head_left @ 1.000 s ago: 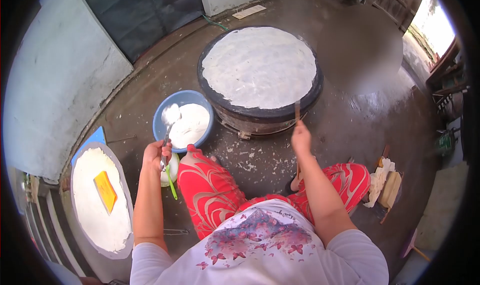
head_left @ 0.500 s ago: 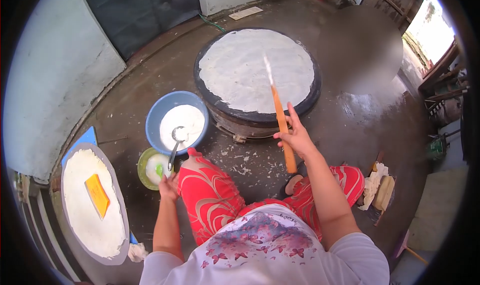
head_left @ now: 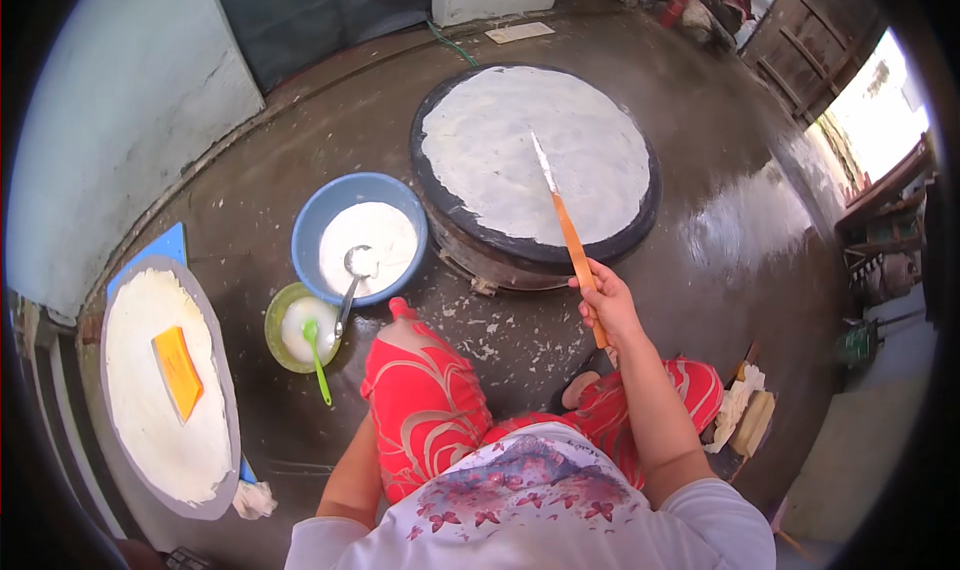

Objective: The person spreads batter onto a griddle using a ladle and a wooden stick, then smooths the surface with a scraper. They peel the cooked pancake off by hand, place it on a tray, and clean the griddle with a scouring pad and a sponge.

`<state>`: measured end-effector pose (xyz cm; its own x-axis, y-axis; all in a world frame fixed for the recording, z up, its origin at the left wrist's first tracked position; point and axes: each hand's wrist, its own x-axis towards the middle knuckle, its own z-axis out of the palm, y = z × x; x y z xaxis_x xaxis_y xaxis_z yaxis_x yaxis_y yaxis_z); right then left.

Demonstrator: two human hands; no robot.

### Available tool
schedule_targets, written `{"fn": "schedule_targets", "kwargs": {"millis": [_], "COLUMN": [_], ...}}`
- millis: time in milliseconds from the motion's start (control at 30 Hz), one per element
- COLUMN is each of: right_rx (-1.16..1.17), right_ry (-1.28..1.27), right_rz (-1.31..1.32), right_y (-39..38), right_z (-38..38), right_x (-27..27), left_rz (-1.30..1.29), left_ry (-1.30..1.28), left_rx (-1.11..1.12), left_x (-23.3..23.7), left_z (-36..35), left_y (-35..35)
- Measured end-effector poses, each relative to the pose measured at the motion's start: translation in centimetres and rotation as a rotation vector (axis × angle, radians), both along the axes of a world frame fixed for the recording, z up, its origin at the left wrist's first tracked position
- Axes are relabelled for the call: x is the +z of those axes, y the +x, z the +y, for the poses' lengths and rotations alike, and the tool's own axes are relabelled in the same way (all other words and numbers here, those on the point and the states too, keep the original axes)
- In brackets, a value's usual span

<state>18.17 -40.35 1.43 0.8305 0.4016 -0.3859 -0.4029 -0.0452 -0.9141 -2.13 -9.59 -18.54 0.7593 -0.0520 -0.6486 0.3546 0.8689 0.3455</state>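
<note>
My right hand [head_left: 612, 308] is wrapped around the wooden handle of a long thin spatula [head_left: 570, 230]. Its narrow, white-smeared blade points forward over a thin white sheet of batter [head_left: 480, 160], spread across a round black griddle [head_left: 638, 238]. Of my left arm [head_left: 352, 477] only part of the forearm shows; the hand is hidden behind my left leg. Left of the griddle, a blue basin [head_left: 304, 232] holds white powdery or thick stuff and a metal ladle [head_left: 346, 305]. A small green bowl [head_left: 275, 342] with milky liquid and a bright green spoon [head_left: 318, 365] stands beside it.
At the left, a grey oval board [head_left: 228, 420] carries a white layer with a yellow scraper [head_left: 180, 370] on top. White scraps [head_left: 485, 335] litter the wet floor before the griddle. A cloth and block [head_left: 745, 410] lie beyond my right knee.
My left hand has drawn back from the green bowl, out of sight behind my leg. My right hand's fingers have closed more fully around the spatula's handle. The view has shifted slightly.
</note>
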Motion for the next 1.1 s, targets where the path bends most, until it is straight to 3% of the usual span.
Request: {"fn": "schedule_targets", "kwargs": {"millis": [133,267,333,400,500,533,767,833,933,1100], "right_rx": [0.033,0.058,0.083,0.092,0.109,0.118,0.148,0.129,0.084,0.035], "right_ry": [-0.032,-0.099,-0.129,-0.177,-0.254,-0.261,-0.227,-0.162,-0.109,-0.136], "right_rz": [-0.065,-0.096,-0.113,-0.122,-0.14,-0.158,-0.161,-0.152,-0.103,-0.105], "right_y": [2.0,2.6,2.9,2.9,2.7,2.8,6.0,6.5,8.2,13.1], "right_z": [2.1,4.7,5.5,6.2,7.2,7.4,8.3,9.4,11.4,13.6], "right_x": [0.1,0.6,0.1,-0.4,-0.1,-0.1,0.1,0.5,1.2,0.0], "left_rz": [0.029,0.17,0.333,0.364,0.384,0.502,0.522,0.446,0.371,0.255], "left_ry": [-0.018,-0.103,0.019,0.438,0.448,0.416,0.368,0.324,0.36,0.471], "left_rx": [-0.069,0.03,-0.026,0.005,-0.096,-0.117,0.051,-0.047,0.003,-0.034], "left_x": [-0.6,-2.5,-6.7,-2.5,-3.7,-5.0,-6.8,-6.0,-3.2,5.6], "left_z": [-1.2,-4.1,-5.0,-5.6,-5.0,-4.7,-5.4,-4.4,-3.8,-2.6], "left_y": [0.0,-7.6,-8.5,-8.7,-10.9,-11.4,-13.7,-13.6,-12.3,-10.8]}}
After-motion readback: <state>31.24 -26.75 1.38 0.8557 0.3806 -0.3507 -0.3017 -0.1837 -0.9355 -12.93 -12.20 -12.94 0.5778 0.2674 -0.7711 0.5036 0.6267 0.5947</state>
